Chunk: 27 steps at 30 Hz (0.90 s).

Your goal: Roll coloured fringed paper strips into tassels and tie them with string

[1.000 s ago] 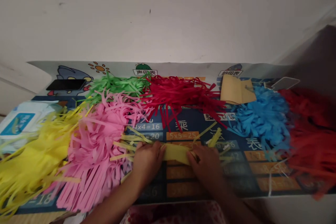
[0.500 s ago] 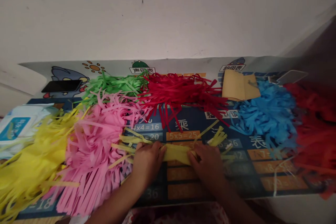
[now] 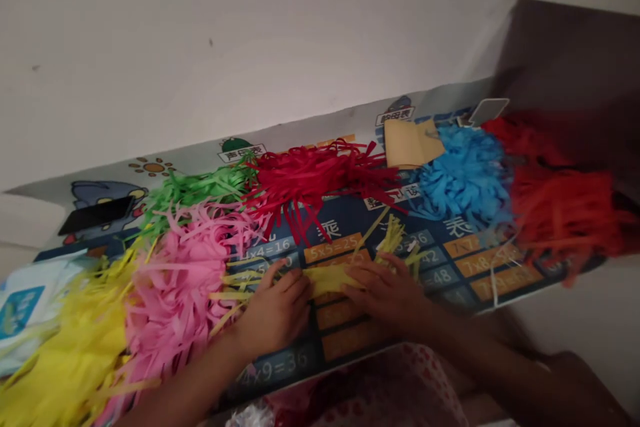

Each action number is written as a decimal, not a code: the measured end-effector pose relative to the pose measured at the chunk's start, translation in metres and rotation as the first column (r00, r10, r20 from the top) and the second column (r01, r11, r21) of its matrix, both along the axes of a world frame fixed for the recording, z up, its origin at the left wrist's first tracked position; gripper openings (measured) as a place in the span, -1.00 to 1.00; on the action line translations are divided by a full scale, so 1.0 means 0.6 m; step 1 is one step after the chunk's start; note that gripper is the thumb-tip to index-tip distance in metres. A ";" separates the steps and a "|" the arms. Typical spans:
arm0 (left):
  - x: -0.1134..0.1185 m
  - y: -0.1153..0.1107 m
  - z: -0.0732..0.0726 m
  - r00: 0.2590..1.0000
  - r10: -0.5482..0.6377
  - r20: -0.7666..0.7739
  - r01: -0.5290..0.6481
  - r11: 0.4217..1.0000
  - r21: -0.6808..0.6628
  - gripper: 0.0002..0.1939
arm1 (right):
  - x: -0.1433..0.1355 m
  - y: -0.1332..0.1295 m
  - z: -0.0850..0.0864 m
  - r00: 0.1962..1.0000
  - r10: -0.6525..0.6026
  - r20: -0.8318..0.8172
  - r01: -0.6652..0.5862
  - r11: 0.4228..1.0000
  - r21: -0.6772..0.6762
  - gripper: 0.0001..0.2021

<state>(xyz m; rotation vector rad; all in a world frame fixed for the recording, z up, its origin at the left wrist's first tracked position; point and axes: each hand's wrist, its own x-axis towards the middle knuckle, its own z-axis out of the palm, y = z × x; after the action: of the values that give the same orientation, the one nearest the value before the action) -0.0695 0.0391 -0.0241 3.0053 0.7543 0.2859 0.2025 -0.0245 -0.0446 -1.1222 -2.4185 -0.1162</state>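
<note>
My left hand (image 3: 274,310) and my right hand (image 3: 385,290) both press down on a yellow bundle (image 3: 330,279) of paper strips, one hand at each end. The bundle is a flat, squeezed band in the middle, pale yellow, and its cut ends fan out loose past my fingers: some strips spread left toward the pink heap (image 3: 180,280), others stick up and right beyond my right hand. My fingers lie closed over the paper, pinning it to the mat (image 3: 350,340); I cannot tell whether the thumbs are tucked under it.

The bundle lies near the front edge of the desk, in the middle, on a dark blue mat printed with multiplication sums in orange and blue boxes. Around it sit heaps of shredded paper: a yellow heap (image 3: 60,353) at far left, the pink one just beside it, a green heap (image 3: 195,190) and a red heap (image 3: 315,177) farther back, a blue heap (image 3: 465,177) and an orange-red heap (image 3: 555,200) to the right. A tan card (image 3: 410,142) lies behind the blue heap, a black phone (image 3: 96,213) at back left, a wipes pack (image 3: 23,300) at the left edge. A plain pale wall (image 3: 250,33) rises right behind the desk.

The bundle's long axis runs left to right between my hands, roughly along the desk's front edge.
</note>
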 end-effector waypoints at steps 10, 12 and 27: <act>0.010 -0.008 -0.019 0.987 0.097 0.131 -0.102 0.994 0.037 -0.78 | -0.008 0.042 -0.013 0.980 -0.079 -0.181 0.074 0.997 -0.037 -0.90; 0.011 -0.005 -0.021 0.982 0.105 0.155 -0.116 0.991 0.060 -0.81 | -0.008 0.045 -0.013 0.974 -0.102 -0.203 0.086 0.993 -0.086 -0.91; -0.001 -0.006 -0.031 0.987 0.135 0.091 -0.146 0.980 0.132 -0.79 | -0.051 0.021 0.019 0.985 -0.149 -0.087 0.149 0.989 -0.008 -0.77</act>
<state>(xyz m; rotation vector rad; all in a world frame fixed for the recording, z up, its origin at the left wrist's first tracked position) -0.0702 0.0353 -0.0429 3.0488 0.9804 0.4817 0.1719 -0.0120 -0.0333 -1.2812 -2.2575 -0.1110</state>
